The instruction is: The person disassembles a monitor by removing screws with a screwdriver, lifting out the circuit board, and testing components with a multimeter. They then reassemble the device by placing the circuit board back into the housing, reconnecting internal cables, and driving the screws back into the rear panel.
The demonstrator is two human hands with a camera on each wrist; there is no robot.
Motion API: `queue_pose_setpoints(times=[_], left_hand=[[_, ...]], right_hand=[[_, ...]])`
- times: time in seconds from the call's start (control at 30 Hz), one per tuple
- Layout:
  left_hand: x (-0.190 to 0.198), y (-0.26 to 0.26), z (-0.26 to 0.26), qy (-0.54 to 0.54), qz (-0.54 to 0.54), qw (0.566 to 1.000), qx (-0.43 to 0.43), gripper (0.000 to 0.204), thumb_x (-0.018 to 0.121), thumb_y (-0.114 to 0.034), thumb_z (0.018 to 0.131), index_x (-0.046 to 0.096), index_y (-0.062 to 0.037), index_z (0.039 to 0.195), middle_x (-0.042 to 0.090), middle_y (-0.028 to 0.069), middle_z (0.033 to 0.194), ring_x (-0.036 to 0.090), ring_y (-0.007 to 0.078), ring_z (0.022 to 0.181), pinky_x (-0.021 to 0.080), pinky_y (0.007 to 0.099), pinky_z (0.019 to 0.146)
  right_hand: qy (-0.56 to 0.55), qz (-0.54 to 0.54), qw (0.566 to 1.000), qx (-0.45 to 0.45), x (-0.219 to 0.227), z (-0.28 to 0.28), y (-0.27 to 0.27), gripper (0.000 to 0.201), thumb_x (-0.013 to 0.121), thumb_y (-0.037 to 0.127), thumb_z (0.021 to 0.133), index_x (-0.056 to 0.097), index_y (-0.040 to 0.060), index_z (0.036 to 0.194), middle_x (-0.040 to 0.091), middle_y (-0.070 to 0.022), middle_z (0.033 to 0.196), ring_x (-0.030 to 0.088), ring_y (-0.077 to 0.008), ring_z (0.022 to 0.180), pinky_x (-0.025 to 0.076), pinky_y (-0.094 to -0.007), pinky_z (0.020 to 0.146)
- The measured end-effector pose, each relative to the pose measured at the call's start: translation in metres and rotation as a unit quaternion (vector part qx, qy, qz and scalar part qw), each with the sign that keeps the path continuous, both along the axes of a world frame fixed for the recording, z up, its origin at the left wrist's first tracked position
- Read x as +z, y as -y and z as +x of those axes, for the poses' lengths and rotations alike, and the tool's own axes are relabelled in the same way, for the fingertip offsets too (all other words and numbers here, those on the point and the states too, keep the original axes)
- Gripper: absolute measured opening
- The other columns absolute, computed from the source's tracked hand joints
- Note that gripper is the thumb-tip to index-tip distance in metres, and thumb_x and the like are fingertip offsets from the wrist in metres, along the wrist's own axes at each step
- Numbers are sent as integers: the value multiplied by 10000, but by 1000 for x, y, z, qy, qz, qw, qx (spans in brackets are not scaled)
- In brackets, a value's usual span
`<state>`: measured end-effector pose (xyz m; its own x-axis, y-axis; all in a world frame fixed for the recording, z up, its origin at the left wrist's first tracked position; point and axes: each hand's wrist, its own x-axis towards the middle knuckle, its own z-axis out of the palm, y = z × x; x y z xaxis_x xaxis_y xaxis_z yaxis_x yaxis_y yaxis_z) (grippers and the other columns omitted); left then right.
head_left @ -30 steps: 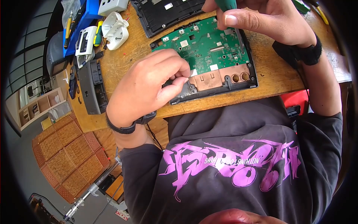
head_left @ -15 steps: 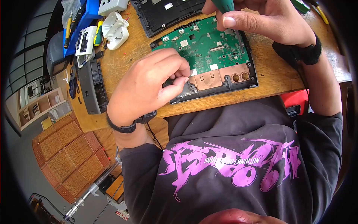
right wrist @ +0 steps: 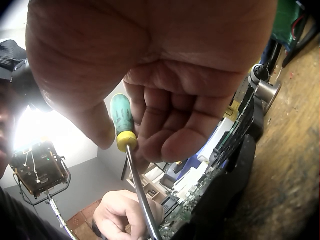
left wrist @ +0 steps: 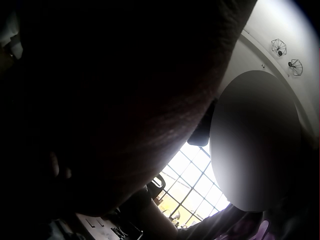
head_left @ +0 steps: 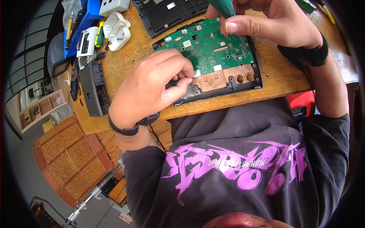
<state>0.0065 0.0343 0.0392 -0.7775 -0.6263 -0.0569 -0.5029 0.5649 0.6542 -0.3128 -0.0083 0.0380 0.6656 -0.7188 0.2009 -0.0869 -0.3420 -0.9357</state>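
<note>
Workbench (head_left: 118, 70), wooden: extends beneath and around the circuit board (head_left: 207, 51). Casing panel (head_left: 178, 17), black: lies just beyond the board's far edge. Device casing (head_left: 260, 80), black: frames the board. Circuit board, green: lies flat in that casing, component side up, partly covered by the left hand (head_left: 154, 81). Left hand: at the board's near left corner, fingers curled, thumb tip against forefinger; anything pinched cannot be told. Right hand (head_left: 268, 24): above the board's far right corner, thumb and fingers wrapped round the screwdriver (right wrist: 133, 162). Copper plate (head_left: 213, 83): along the board's near edge. Screwdriver, green-and-yellow handle: long axis slants down and nearward to the board's right side, right hand nearer; board lies below the grip; tip contact unclear.
</note>
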Motion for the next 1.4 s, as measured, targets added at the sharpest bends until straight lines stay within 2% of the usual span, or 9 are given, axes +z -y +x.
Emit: queue_pose_setpoints(times=[0.37,0.57,0.67,0.77,1.0,1.03,1.13,1.33,1.4], left_hand=[[-1,-1,-2,-2,1,1000,9,181,818,58,886,720,11,1031,683,95,980,686,220,837,567,339,761],[-1,-1,-3,1,4,1000,13,184,823,55,882,723,12,1030,687,94,983,682,215,834,564,337,759],[-1,-1,-3,2,5,1000,13,184,824,56,881,725,14,1030,688,92,983,679,210,833,562,333,757],[-1,-1,-3,3,10,1000,15,183,824,57,882,725,17,1030,688,90,983,676,205,832,561,329,759],[0,0,-3,2,7,1000,15,183,829,60,873,733,20,1024,686,91,975,681,200,825,566,330,748],[0,1,-3,-5,6,1000,9,185,833,60,870,736,19,1022,686,91,971,683,200,822,566,331,744],[0,0,-5,1,5,1000,19,187,836,58,865,737,15,1018,684,87,953,686,200,810,566,330,738],[-2,0,-4,-14,1,1000,17,175,832,56,865,734,9,1002,680,78,923,685,197,796,565,330,730],[-2,0,-4,-14,-2,1000,19,169,831,52,869,735,8,1001,680,78,924,687,197,792,566,330,726]], right_hand=[[9,31,999,11,-3,1,4,353,915,249,1014,791,-66,1114,812,-72,953,719,-117,857,556,-270,757],[-91,3,996,-22,14,2,-5,361,928,232,1002,793,-68,1149,821,-81,976,742,-115,888,576,-264,776],[-4,80,997,21,-5,2,4,351,922,198,1006,792,-74,1186,827,-85,989,754,-105,911,595,-254,791],[-49,-4,999,-15,5,7,-10,356,912,161,1011,781,-82,1235,837,-94,1008,766,-97,923,612,-239,812],[29,225,960,164,-1,0,8,378,886,117,1009,756,-76,1307,850,-110,1051,787,-105,924,623,-235,774],[-20,114,984,139,5,6,-2,379,887,118,1006,759,-66,1311,852,-104,1054,788,-105,910,622,-233,764],[-67,7,990,126,6,4,-4,369,882,135,1017,770,-40,1321,857,-87,1066,788,-106,889,618,-233,739],[73,58,991,99,-31,3,11,338,874,139,1035,783,-49,1301,860,-90,1066,784,-83,889,613,-218,730],[3,20,994,108,-14,0,11,330,828,109,1056,758,-59,1331,848,-81,1076,774,-77,858,615,-212,723]])
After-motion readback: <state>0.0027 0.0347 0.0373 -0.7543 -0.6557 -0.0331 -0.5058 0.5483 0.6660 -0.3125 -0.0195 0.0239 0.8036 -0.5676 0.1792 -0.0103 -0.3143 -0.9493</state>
